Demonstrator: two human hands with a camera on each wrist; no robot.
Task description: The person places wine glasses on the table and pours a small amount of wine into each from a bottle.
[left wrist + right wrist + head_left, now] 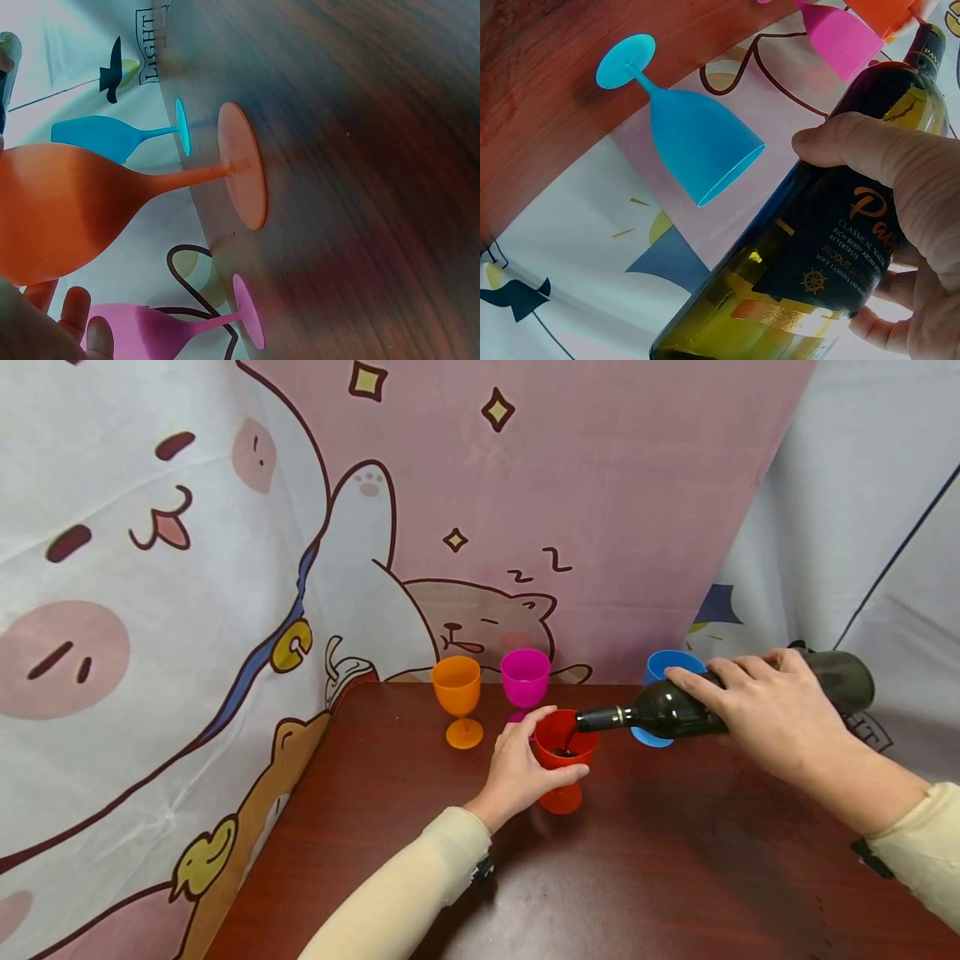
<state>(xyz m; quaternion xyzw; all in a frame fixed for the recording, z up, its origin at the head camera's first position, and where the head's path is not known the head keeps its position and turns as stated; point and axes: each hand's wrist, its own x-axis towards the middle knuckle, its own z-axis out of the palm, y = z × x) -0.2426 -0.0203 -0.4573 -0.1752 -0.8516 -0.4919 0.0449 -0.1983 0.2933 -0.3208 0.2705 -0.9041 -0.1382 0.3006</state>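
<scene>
One red goblet (551, 737) stood upright on the table (375, 802), dark liquid (562, 752) in its bowl. The left hand (525, 767) gripped that bowl, fingers and thumb curled round opposite sides. The right hand (787, 718) was wrapped round the body of a bottle (663, 710), thumb opposing fingers. The bottle's mouth lay over the bowl; contact with the rim could not be confirmed. Step in hand, as judged: pouring. The next move appeared to call for a steady tilt, then righting the bottle without drips.

Label (832, 247), partly covered: "Pav…", "CLASSICAL", "RICH BERRY", "AFTERTASTE", "SOFT TANNINS"; the neck read "PAV".

Beyond stood a magenta goblet (525, 679), an orange goblet (457, 687) to the left and a blue goblet (697, 139) behind the bottle. The backdrop (600, 485) bore "LIGHT".
</scene>
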